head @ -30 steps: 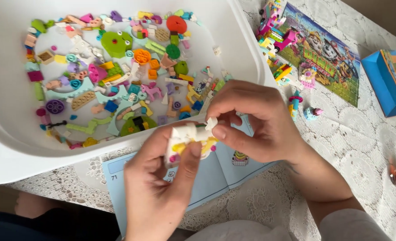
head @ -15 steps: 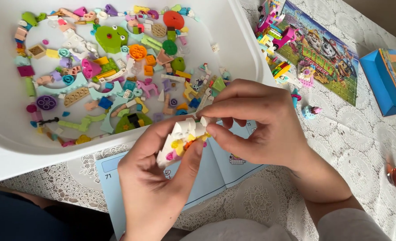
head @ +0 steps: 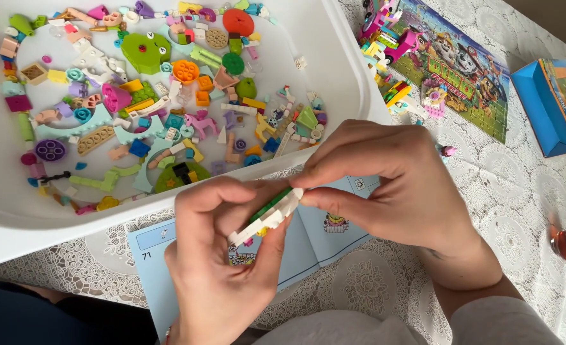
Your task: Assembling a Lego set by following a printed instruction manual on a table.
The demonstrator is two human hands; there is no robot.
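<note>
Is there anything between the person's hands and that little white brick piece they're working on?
Nothing visible. The left hand and right hand both pinch the small white brick assembly directly, above the blue instruction booklet.

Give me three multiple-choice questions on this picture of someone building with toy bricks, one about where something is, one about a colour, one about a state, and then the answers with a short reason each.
1. Where does the instruction booklet lie?
A. Inside the tray
B. On the lace tablecloth under the hands
C. On top of the puzzle

2. What colour is the open box at the right edge?
A. Blue
B. Red
C. White

3. How is the small white brick assembly held?
A. Lying loose in the tray
B. In the left hand alone
C. Pinched between both hands

Answers:
1 B: the pale blue booklet rests flat on the tablecloth, beside the white tray.
2 A: its walls and inside are blue.
3 C: fingers of the left hand and the right hand grip it from both sides.
</note>
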